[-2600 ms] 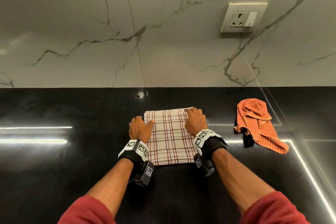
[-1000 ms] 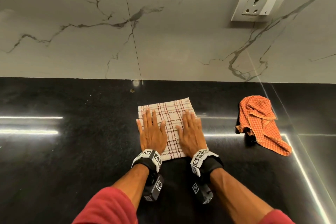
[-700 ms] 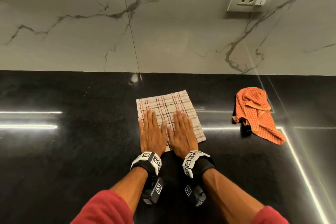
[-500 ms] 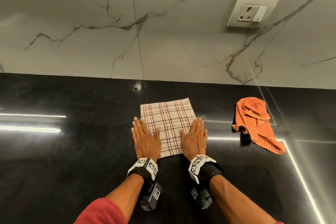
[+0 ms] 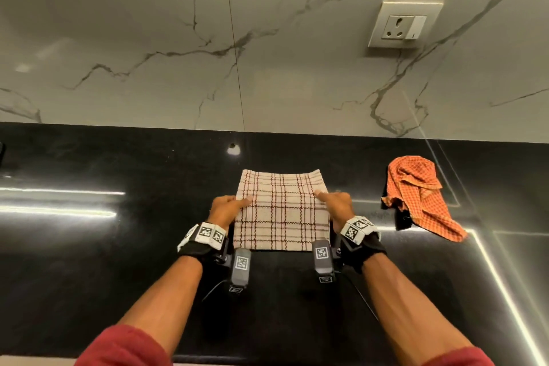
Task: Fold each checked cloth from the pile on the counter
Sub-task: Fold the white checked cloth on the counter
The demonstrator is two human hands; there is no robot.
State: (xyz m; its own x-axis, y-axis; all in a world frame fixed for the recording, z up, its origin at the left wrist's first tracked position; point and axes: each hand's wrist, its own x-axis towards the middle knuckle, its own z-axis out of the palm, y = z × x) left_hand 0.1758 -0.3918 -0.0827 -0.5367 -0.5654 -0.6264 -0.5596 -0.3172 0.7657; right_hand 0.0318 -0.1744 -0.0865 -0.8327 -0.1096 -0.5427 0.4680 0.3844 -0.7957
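L hand (image 5: 225,208), R hand (image 5: 337,205) pinch white cloth (image 5: 282,218) sides | orange cloth (image 5: 421,196) crumpled, right

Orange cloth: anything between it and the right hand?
Nothing visible. Only bare counter lies between the orange cloth and the right hand, which pinches the white cloth by its right edge.

1 wide-angle view, worn on the person's head, faces forward and down. It sits close above the table (image 5: 89,261): forearms (image 5: 166,300) enter from the bottom edge, the fingers (image 5: 237,203) lie mid-frame, and the marble wall (image 5: 133,38) rises beyond the fingers.
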